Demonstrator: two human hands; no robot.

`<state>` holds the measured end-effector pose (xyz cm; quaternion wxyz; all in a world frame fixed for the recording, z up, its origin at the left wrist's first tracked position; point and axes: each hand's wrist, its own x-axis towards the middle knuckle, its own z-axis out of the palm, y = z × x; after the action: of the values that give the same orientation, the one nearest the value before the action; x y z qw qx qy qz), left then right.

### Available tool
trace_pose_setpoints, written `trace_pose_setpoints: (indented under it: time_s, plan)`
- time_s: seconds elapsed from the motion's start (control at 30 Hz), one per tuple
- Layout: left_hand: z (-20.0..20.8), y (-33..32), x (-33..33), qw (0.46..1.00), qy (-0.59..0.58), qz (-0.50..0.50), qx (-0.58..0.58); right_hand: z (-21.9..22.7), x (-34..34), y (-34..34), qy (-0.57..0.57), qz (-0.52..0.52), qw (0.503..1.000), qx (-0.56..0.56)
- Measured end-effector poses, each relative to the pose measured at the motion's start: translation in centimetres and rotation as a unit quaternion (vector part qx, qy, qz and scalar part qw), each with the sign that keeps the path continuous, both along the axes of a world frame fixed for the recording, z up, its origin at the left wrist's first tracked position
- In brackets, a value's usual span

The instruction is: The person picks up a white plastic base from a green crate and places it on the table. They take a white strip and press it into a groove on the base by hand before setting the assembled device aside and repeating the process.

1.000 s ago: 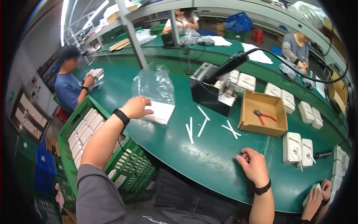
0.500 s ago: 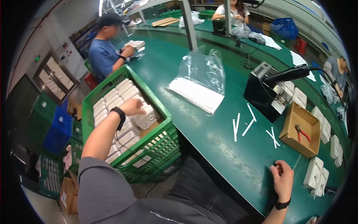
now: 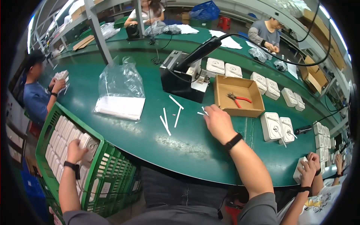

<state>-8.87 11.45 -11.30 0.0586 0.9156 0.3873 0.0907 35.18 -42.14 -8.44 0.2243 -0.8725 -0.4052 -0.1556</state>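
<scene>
Down in the green crate (image 3: 98,157) at the person's left, a whitish block (image 3: 89,142) leans in the far right corner, its broad face, with a rounded raised shape, turned up and toward the right. The left hand (image 3: 76,152) is curled against it, thumb bent toward its near side; the far fingers are hidden, so I can't tell how firmly they close. The blocks (image 3: 56,150) around it stand on edge in tight rows, smooth with rounded corners; the crate is slotted moulded plastic.

Across the tabletop (image 3: 195,159), smooth green and scuffed pale near its front edge, the right hand (image 3: 218,123) bends palm down, fingers gathered over thin white strips (image 3: 201,113). One strip's long axis runs roughly left to right toward the fingertips, another tilts steeply beside them; whether they are pinched I can't make out. More flat, straight-edged strips (image 3: 177,118) lie to its left, most pointing away from the person, one slanting. Just beyond the hand sits a folded cardboard tray (image 3: 243,111) holding red-handled pliers (image 3: 240,99).
</scene>
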Motion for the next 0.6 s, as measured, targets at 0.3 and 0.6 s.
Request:
trace_pose_setpoints:
  time_s: [0.3,0.6]
  plan:
    - [17.7,-9.5,1.5,0.962,-0.267,-0.054,-0.034,-2.2,1.4,3.2,-0.069,-0.062,0.990,-0.109]
    - [22.7,-23.6,16.5,0.830,-0.222,-0.244,-0.450,-2.4,1.6,0.8,-0.095,-0.034,0.990,-0.095]
